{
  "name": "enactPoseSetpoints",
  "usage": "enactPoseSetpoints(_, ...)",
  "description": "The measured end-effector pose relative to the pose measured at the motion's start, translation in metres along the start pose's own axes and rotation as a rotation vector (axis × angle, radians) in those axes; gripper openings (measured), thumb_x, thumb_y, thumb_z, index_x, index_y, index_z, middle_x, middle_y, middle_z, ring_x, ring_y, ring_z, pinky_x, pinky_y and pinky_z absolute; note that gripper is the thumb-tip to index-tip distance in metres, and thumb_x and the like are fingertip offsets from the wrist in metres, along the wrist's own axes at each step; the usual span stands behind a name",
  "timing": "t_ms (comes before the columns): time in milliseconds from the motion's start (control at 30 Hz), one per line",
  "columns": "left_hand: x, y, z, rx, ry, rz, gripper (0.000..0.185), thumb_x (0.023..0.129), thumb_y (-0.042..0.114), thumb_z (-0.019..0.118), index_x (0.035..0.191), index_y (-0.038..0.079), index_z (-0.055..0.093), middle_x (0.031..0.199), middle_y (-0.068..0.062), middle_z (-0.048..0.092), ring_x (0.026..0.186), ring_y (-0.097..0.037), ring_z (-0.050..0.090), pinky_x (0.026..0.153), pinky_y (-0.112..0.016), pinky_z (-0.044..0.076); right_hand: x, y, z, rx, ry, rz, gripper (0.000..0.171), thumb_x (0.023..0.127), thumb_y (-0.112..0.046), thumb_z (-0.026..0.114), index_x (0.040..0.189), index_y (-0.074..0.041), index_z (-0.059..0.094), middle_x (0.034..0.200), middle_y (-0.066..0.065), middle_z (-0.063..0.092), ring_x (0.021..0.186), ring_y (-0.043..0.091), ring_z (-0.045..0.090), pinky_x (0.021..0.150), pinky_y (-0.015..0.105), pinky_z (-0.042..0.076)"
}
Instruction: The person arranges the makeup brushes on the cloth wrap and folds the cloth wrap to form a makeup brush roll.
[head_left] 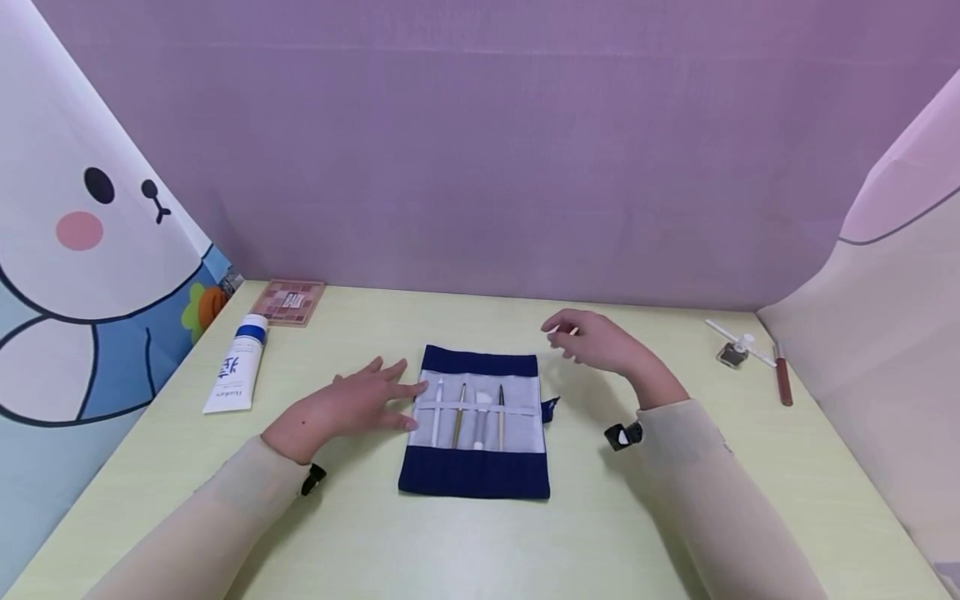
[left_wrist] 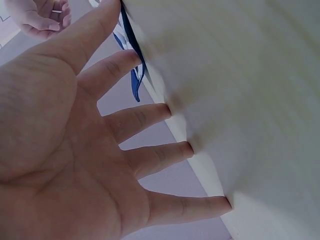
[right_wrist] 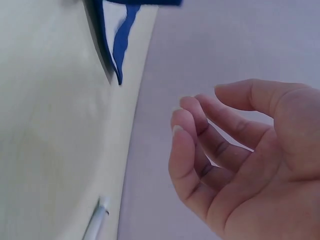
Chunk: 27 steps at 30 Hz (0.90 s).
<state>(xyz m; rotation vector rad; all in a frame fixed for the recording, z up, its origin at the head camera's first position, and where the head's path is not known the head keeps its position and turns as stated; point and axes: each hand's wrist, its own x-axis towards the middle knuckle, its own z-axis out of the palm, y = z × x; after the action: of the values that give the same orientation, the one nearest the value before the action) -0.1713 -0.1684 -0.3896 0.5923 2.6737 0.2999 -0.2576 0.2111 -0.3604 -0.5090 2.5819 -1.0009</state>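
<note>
A navy and pale grey cloth roll-up pouch lies unfolded on the table. Its elastic band holds several slim tools side by side: a white stick, a gold-brown stick, a thicker white-topped tool and a thin dark-tipped one. My left hand rests with spread fingers at the pouch's left edge; in the left wrist view its fingertips meet the tabletop. Above the table, beyond the pouch's upper right corner, hangs my right hand, fingers loosely curled around nothing. A navy tie sticks out at the pouch's right side.
At the left stand out a white tube with a blue band and a pink palette. On the far right lie a small dark bottle, white sticks beside it, and a reddish-brown slim tube. A purple cloth hangs behind the table.
</note>
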Motion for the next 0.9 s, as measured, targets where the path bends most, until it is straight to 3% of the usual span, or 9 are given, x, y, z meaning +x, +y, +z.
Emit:
enactPoseSetpoints(367, 0.000, 0.000, 0.001, -0.006, 0.002, -0.007, 0.068, 0.102, 0.054, 0.067, 0.162, 0.030, 0.048, 0.178, -0.022, 0.022, 0.160, -0.062, 0.017, 0.103, -0.097, 0.023, -0.010, 0.022, -0.022, 0.068, 0.168, -0.006, 0.038, 0.110, -0.021, 0.057, 0.145, -0.005, 0.061, 0.133, 0.025, 0.068, 0.112, 0.043, 0.069, 0.093, 0.048, 0.062)
enactPoseSetpoints(633, 0.001, 0.000, 0.002, -0.003, 0.000, -0.007, 0.069, 0.101, 0.056, 0.067, 0.162, 0.030, 0.048, 0.178, -0.022, 0.023, 0.160, -0.062, 0.018, 0.103, -0.097, 0.024, -0.016, 0.044, -0.030, 0.125, 0.205, 0.029, 0.040, 0.112, -0.019, 0.054, 0.148, -0.001, 0.055, 0.137, 0.024, 0.064, 0.124, 0.042, 0.064, 0.104, 0.056, 0.058)
enactPoseSetpoints(733, 0.001, 0.001, 0.001, -0.001, 0.000, -0.009, 0.069, 0.101, 0.056, 0.067, 0.162, 0.030, 0.048, 0.178, -0.022, 0.023, 0.160, -0.062, 0.018, 0.103, -0.097, 0.024, -0.017, 0.055, -0.031, 0.127, 0.202, 0.046, 0.041, 0.112, -0.018, 0.055, 0.148, 0.001, 0.054, 0.140, 0.024, 0.063, 0.125, 0.040, 0.064, 0.104, 0.054, 0.058)
enactPoseSetpoints(900, 0.001, 0.000, 0.002, -0.007, -0.002, -0.010, 0.069, 0.101, 0.055, 0.067, 0.162, 0.030, 0.048, 0.178, -0.022, 0.022, 0.160, -0.062, 0.017, 0.103, -0.097, 0.024, -0.021, 0.066, -0.030, 0.103, 0.192, 0.047, 0.042, 0.109, -0.013, 0.058, 0.146, 0.004, 0.055, 0.139, 0.028, 0.062, 0.123, 0.041, 0.065, 0.093, 0.035, 0.059)
